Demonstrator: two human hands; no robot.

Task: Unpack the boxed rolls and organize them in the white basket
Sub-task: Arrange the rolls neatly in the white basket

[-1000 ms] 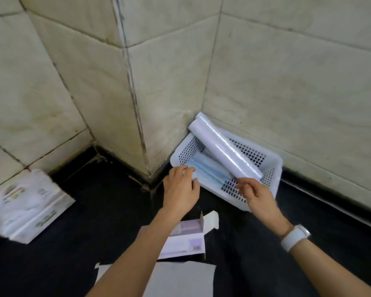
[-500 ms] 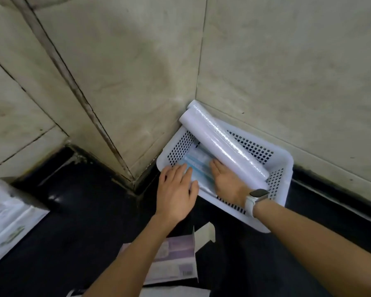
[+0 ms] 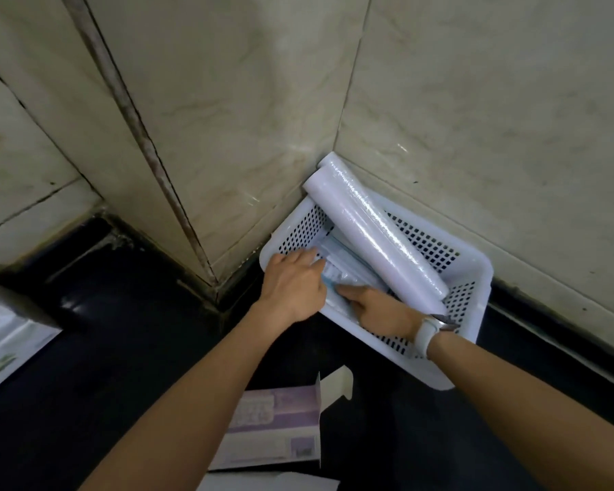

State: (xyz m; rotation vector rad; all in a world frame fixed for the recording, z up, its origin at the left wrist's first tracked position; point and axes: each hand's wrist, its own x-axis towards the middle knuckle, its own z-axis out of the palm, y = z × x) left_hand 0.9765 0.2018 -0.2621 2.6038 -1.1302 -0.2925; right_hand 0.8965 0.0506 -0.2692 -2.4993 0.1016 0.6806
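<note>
White perforated basket (image 3: 470, 278): plastic, rectangular, standing on the black desk (image 3: 103, 349) in the corner where two marble-tiled walls (image 3: 475, 101) meet, its far sides close against the tiles. Roll, long (image 3: 373, 239): white, film-wrapped and glossy, lying on a slant across the basket, upper end propped over the rim at the wall corner, lower end down inside near the right wall of the basket. A second roll (image 3: 330, 161) of the same kind lies directly behind it, only its top end showing. Packet (image 3: 341, 269): flat, pale blue and white, in clear wrap, lying on the basket floor beside the rolls. Left hand (image 3: 293, 287): over the near-left rim of the basket, fingers spread and loosely extended, fingertips on the packet; not closed around anything. Right hand (image 3: 380, 308): inside the basket, palm down, forefinger stretched along the packet's near edge; whether the remaining fingers grip anything cannot be told. White wristwatch (image 3: 431, 333): on the right wrist, resting above the basket's near rim. Opened box (image 3: 277, 430): purple and white carton, end flap raised, lying on the desk near its front edge, partly hidden by the left forearm. White paper packaging (image 3: 0, 345): at the left edge of the desk, well apart from the basket, print blurred.
</note>
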